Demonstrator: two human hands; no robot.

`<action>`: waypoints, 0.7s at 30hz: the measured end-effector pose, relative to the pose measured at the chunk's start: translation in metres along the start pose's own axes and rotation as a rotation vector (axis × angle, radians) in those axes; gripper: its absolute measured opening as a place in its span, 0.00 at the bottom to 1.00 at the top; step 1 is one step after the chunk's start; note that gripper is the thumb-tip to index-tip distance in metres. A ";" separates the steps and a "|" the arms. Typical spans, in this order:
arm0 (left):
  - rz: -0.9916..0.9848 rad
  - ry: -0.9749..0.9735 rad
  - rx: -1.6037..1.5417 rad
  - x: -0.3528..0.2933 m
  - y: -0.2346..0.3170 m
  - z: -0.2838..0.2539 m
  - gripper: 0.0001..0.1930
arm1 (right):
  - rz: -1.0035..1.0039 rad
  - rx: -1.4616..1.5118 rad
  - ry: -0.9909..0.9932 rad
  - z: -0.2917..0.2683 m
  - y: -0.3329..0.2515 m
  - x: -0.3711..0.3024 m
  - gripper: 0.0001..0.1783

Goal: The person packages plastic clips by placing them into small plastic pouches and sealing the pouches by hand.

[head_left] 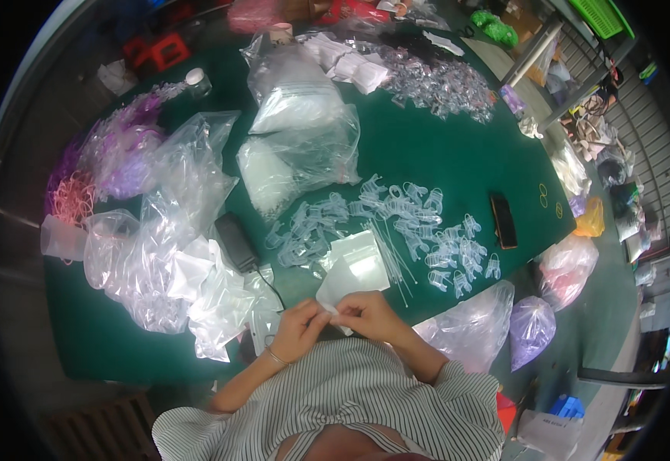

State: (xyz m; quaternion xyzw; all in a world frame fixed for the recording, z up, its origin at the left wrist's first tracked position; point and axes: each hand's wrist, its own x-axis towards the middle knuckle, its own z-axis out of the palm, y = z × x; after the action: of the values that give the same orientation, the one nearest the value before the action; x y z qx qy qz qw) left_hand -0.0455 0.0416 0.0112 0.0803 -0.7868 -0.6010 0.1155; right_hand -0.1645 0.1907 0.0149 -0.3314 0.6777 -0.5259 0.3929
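Close to my body at the near table edge, my left hand (300, 329) and my right hand (368, 315) meet with fingertips pinched on a small white sheet or pouch (338, 286). Its lower edge is partly hidden by my fingers. Just beyond lies a shiny silver-white pouch (367, 260), flat on the table. To the right of it are several thin clear sticks (393, 263). Loose clear plastic mouthpiece-like pieces (419, 223) spread out behind the pouch, with another cluster (308, 230) to the left.
Clear plastic bags (150, 261) and a black box-shaped device with a cord (236, 243) lie left. Large filled bags (296, 154) stand behind on the green table (442, 154). A phone (502, 220) sits right; beyond the right edge are a clear bag (473, 326) and a purple bag (532, 330).
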 end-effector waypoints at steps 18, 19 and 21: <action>0.281 0.229 0.425 0.010 -0.003 -0.016 0.48 | -0.151 -0.210 0.332 0.018 -0.007 0.021 0.05; 0.309 0.215 0.397 0.009 -0.007 -0.011 0.48 | -0.123 -0.184 0.279 0.020 -0.006 0.021 0.06; 0.289 0.218 0.447 0.004 -0.014 -0.004 0.48 | -0.071 -0.143 0.250 0.023 0.001 0.022 0.04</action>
State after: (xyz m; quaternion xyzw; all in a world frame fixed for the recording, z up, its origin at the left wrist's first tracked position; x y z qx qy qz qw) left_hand -0.0487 0.0334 -0.0006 0.0552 -0.8859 -0.3779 0.2633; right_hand -0.1543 0.1620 0.0064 -0.3142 0.7449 -0.5269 0.2621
